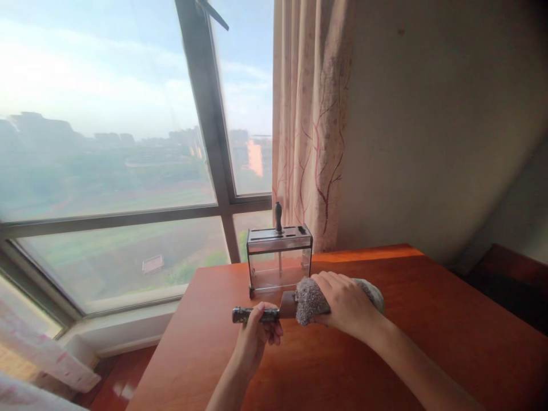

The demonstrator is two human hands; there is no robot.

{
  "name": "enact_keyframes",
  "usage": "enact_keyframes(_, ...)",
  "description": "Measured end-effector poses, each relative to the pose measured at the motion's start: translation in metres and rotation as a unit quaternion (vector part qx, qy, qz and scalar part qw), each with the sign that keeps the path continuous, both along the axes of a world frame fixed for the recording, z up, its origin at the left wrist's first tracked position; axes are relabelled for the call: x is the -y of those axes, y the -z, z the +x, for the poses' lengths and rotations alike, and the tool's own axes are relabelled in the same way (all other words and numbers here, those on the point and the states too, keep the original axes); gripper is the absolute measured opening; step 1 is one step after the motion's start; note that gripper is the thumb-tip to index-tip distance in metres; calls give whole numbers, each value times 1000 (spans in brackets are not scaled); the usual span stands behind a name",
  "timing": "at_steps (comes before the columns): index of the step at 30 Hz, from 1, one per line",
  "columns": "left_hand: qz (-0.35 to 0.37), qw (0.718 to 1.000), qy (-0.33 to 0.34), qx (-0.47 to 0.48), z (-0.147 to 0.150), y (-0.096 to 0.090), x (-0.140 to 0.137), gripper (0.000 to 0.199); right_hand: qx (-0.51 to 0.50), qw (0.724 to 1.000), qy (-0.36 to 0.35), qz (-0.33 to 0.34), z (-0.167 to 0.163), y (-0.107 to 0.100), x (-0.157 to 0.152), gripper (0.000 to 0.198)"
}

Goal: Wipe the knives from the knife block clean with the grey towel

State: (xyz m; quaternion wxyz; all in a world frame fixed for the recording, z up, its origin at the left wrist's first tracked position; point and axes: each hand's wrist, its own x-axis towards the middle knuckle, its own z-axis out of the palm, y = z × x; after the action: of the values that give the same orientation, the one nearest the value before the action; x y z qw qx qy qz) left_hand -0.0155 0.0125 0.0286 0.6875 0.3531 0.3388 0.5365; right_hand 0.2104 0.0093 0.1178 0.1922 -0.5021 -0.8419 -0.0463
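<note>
My left hand [258, 331] is closed around the dark handle of a kitchen knife [288, 305], thumb on top. The knife lies level above the table, its blade pointing right. A fuzzy grey cloth [310, 301] is wrapped over the blade, and my right hand [342, 299] grips it there from above. Most of the blade is hidden under the cloth and fingers. Just behind the knife stands a clear-sided knife block [279, 242] with a slotted metal top. One dark-handled tool [278, 217] stands upright in it.
The reddish-brown wooden table [205, 354] spreads beneath my hands. Beyond its back edge are a large window [111, 142] and a patterned curtain [312, 114]. At the right is a plain wall [411, 142]. Another curtain [51, 354] hangs at the lower left.
</note>
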Motion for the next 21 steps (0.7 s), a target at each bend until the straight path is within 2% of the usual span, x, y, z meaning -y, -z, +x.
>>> enact_keyframes(5, 3, 1000, 2, -5, 1, 0, -1, 38, 11, 1000, 9, -8, 15, 4, 0, 59)
enact_keyframes(11, 3, 998, 41, -41, 8, 3, 3, 41, 8, 1000, -13, -21, -11, 3, 8, 48)
enact_keyframes(15, -6, 998, 43, -38, 8, 4, 3, 41, 1, 1000, -14, -17, -30, 1, 9, 43)
enact_keyframes(21, -12, 998, 48, -36, 8, 4, 3, 41, -3, 1000, -14, -13, -27, -1, 7, 48)
